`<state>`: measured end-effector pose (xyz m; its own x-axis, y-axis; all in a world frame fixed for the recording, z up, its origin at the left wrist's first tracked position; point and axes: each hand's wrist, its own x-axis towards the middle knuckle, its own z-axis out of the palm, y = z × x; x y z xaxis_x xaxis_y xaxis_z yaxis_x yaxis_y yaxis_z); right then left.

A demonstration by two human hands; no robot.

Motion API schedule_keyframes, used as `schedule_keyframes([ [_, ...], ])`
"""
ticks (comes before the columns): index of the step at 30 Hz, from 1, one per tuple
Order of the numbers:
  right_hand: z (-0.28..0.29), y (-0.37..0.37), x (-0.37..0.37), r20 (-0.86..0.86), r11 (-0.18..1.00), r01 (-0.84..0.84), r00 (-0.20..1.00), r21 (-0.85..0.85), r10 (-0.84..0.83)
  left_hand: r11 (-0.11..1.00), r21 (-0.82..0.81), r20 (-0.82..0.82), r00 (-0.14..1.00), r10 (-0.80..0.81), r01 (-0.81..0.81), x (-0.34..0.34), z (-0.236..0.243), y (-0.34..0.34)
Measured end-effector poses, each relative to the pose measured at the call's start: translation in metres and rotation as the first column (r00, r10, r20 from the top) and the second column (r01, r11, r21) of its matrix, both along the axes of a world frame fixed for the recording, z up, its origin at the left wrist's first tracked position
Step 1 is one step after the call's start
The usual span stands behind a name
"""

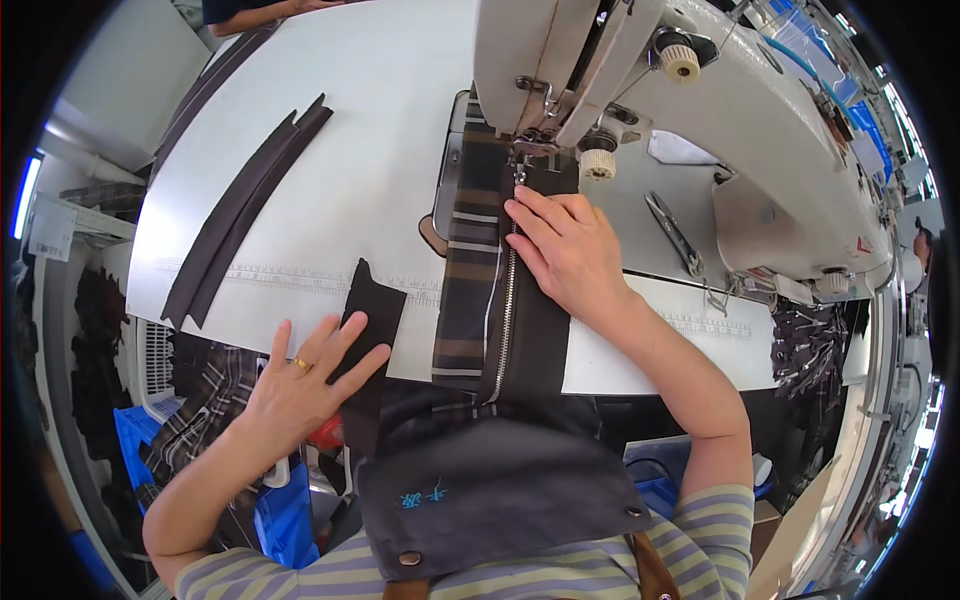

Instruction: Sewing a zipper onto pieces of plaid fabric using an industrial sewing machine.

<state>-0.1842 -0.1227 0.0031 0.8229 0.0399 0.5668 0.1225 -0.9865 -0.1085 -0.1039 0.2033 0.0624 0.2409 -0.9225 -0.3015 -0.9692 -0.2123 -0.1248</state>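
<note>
Under the presser foot (520, 165) of a white sewing machine (760, 130) lies a plaid fabric piece (468, 290) in brown, black and grey. A metal zipper (508, 310) on dark tape runs along it toward my body, beside a black fabric strip (543, 340). My right hand (568, 245) lies on the zipper just in front of the foot, fingertips pressing the tape and fabric. On the left, my left hand (315, 375) has its fingers spread at a small black fabric piece (372, 325), which hangs over the table's front edge.
Two long dark strips (250, 215) lie on the white table (390, 150) at left. Scissors (675, 232) rest right of the needle area. Plaid cloth (210, 400) fills a blue-lined basket at lower left; more plaid pieces (810, 350) hang at right. Another person's arm (260, 15) reaches in at the top.
</note>
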Motion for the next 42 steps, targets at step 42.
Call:
schedule_keyframes([
  [42,0.01,-0.008,-0.003,-0.141,0.998,0.003,0.99,0.066,0.006,0.657,-0.741,-0.091,0.949,-0.301,0.137,0.082,-0.056,-0.181],
])
